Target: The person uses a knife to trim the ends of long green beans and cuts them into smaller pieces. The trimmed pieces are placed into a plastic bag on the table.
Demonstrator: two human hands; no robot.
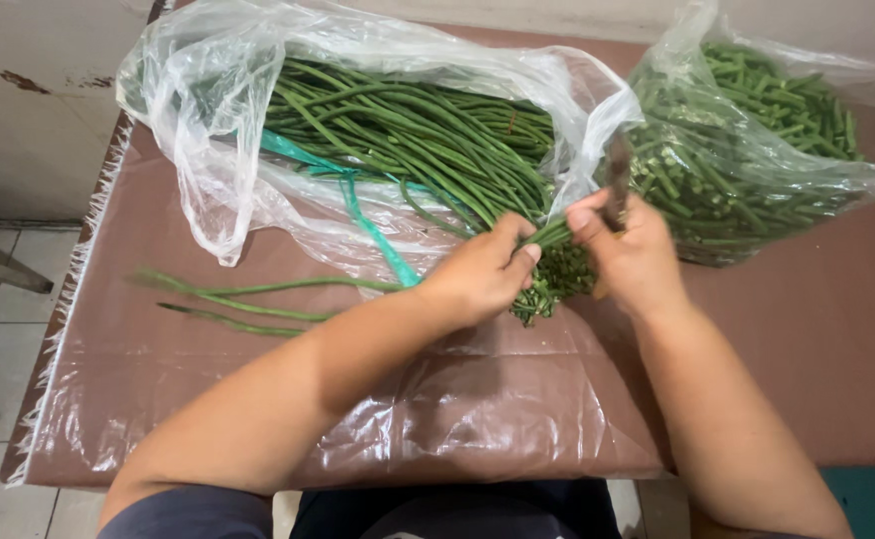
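A big bundle of long green beans (408,130) lies in an open clear plastic bag (208,100), tied with a teal strip (368,225). My left hand (482,274) grips the near ends of a bunch of these beans (547,240). My right hand (632,255) is closed around a knife (617,175), its blade upright beside the bunch's ends. Short cut bean pieces (557,279) lie heaped between and under both hands.
A second clear bag (757,140) at the right holds many cut bean pieces. Two or three loose long beans (238,299) lie on the brown plastic-covered table (457,419) at the left. Tiled floor and furniture legs show beyond the table's left edge.
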